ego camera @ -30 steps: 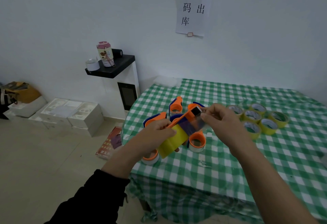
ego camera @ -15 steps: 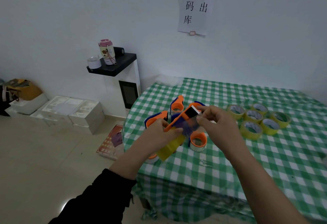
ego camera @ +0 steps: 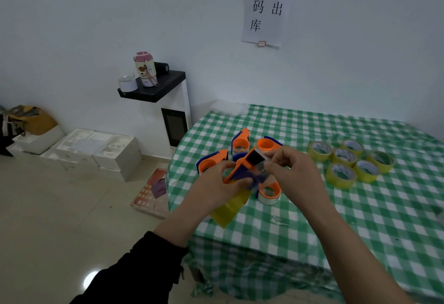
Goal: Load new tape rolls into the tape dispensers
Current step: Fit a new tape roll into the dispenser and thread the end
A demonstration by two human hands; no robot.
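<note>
My left hand [ego camera: 213,184] grips an orange and blue tape dispenser [ego camera: 242,168] with a yellow tape roll [ego camera: 228,208] in it, held above the table's near left corner. My right hand [ego camera: 292,171] pinches the clear tape end [ego camera: 260,171] drawn from the roll, just below the dispenser's serrated blade. Several other orange and blue dispensers [ego camera: 240,142] lie on the table behind my hands. Several yellow tape rolls [ego camera: 348,159] lie flat in a cluster to the right.
The table has a green and white checked cloth [ego camera: 312,219]. To the left stand a white unit with a black shelf [ego camera: 153,89] holding a bottle and cups, white foam boxes [ego camera: 96,150] on the floor, and a red booklet [ego camera: 151,193] beside the table.
My right hand has brought the tape end closer to the dispenser's blade, and both hands have drawn slightly nearer each other. The dispenser stays in my left hand.
</note>
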